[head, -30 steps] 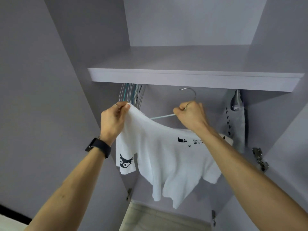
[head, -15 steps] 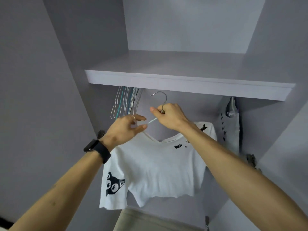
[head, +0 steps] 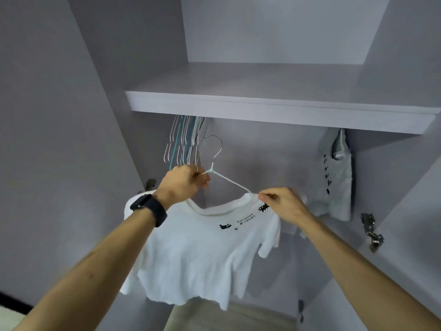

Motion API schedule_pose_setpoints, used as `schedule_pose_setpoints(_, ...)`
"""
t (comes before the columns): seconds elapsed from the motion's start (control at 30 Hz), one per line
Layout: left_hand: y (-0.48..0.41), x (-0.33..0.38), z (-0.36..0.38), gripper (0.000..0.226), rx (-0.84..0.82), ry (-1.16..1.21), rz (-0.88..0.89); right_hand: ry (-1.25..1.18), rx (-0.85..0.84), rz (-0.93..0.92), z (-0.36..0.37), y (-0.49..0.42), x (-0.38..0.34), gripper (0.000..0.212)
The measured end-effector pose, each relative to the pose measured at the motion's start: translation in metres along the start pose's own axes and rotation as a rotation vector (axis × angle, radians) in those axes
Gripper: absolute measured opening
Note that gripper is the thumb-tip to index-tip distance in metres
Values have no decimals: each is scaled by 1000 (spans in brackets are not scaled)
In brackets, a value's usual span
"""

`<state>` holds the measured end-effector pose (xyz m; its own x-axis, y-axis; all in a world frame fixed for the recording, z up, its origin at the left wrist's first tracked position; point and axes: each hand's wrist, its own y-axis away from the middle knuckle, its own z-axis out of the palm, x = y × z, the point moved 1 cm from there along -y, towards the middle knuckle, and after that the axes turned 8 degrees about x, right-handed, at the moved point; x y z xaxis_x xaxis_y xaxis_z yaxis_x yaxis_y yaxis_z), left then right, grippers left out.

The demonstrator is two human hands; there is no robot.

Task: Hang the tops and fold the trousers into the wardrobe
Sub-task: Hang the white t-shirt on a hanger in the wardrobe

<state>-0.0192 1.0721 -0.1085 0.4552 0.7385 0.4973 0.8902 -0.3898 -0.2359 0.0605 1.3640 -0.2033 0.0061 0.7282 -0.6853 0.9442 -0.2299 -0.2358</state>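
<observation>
**A:** What is on the far left?

**B:** An open grey wardrobe (head: 262, 163), seen from below. A bunch of empty hangers (head: 183, 142), white and pale blue wire, hangs close together under the left end of the shelf (head: 274, 111).

**A:** And the person's hands?

**B:** Both arms reach up into the hanging space. The left hand (head: 183, 183) has a dark watch (head: 149, 209) on its wrist and sits just below the empty hangers. Its fingers are curled round the left arm of a hanger (head: 229, 181), close to the neck. The metal hook of that hanger stands free below the shelf edge and is hooked on nothing that can be seen.

**A:** Where is the top?

**B:** A white T-shirt (head: 198, 247) with small black cat prints near the collar is draped on that hanger. It hangs between the two forearms, in front of the wardrobe's back wall.

**A:** The other hand?

**B:** The right hand (head: 284, 204) pinches the T-shirt's fabric between thumb and fingertips. It does so at the right side of the collar, where the hanger's wire goes into the cloth.

**A:** Anything further right?

**B:** A grey top (head: 336, 177) with black prints hangs under the shelf's right end, apart from the white one. A metal hinge (head: 372, 231) sits on the right side panel.
</observation>
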Motion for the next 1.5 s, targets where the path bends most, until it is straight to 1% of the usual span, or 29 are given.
schedule_pose_setpoints(0.07,-2,7,4,14,-56,122,-5,-35,61,-33,13,4,-3,9)
schedule_pose_setpoints(0.13,-3,12,11,34,-85,50,41,-106,164,-17,21,4,-8,6)
schedule_pose_setpoints(0.17,-2,12,15,39,-97,-4,38,-139,247,-15,22,5,-12,7)
schedule_pose_setpoints(0.23,1,5,24,38,-109,-60,10,-178,405,-55,19,7,-25,8)
schedule_pose_setpoints(0.27,2,1,27,44,-99,-62,-4,-161,426,-115,16,7,-31,8)
schedule_pose_setpoints(0.33,3,-7,26,39,-56,-6,-67,-20,335,-264,13,6,-39,14)
schedule_pose_setpoints(0.37,2,-9,22,37,-25,44,-93,45,266,-272,11,5,-37,21)
schedule_pose_setpoints(0.43,0,-9,14,37,-6,113,-114,40,173,-88,2,2,-24,52)
schedule_pose_setpoints(0.47,-1,-9,10,37,-8,126,-116,41,135,16,-3,1,-16,65)
schedule_pose_setpoints(0.5,-2,-8,7,37,-2,142,-114,77,79,84,-6,1,-8,71)
schedule_pose_setpoints(0.53,-3,-8,5,37,-1,160,-108,111,2,132,-7,1,-2,70)
schedule_pose_setpoints(0.57,-5,-6,3,37,-6,172,-96,112,-65,184,-7,1,2,60)
schedule_pose_setpoints(0.6,-7,-5,2,38,-17,170,-82,102,-101,223,-6,0,7,44)
schedule_pose_setpoints(0.67,-9,-1,0,38,-35,151,-68,157,-98,229,-3,-3,15,9)
schedule_pose_setpoints(0.73,-11,0,-2,33,-48,110,-61,254,-76,191,-6,-7,21,18)
schedule_pose_setpoints(0.77,-11,-1,-2,33,-50,92,-58,297,-44,177,-10,-8,21,17)
schedule_pose_setpoints(0.8,-11,-2,-2,36,-51,85,-56,295,10,161,-14,-9,22,10)
schedule_pose_setpoints(0.83,-12,-2,-3,40,-56,87,-55,259,80,165,-19,-9,23,13)
schedule_pose_setpoints(0.9,-11,-1,-3,45,-79,100,-43,156,200,157,-22,-5,17,33)
schedule_pose_setpoints(0.97,-11,2,0,40,-97,89,-29,107,258,53,-19,0,2,31)
schedule_pose_setpoints(1.03,-12,5,5,35,-102,79,-16,101,203,-51,-8,5,-13,27)
schedule_pose_setpoints(1.1,-13,8,10,38,-93,73,-5,83,48,-63,2,10,-23,29)
schedule_pose_setpoints(1.17,-14,11,14,37,-98,66,-4,51,-84,-34,10,12,-23,18)
schedule_pose_setpoints(1.2,-14,12,17,36,-102,65,-4,56,-95,-46,14,13,-21,11)
schedule_pose_setpoints(1.23,-14,12,20,35,-104,68,-10,73,-68,-77,17,13,-20,8)
schedule_pose_setpoints(1.33,-13,10,26,32,-108,92,-33,106,92,-190,22,19,-16,11)
schedule_pose_setpoints(1.4,-13,9,28,26,-118,109,-38,74,185,-209,23,25,-15,11)
schedule_pose_setpoints(1.43,-13,9,29,23,-130,116,-42,71,196,-209,24,28,-14,11)
schedule_pose_setpoints(1.5,-12,10,35,21,-159,113,-47,106,149,-208,24,33,-13,10)
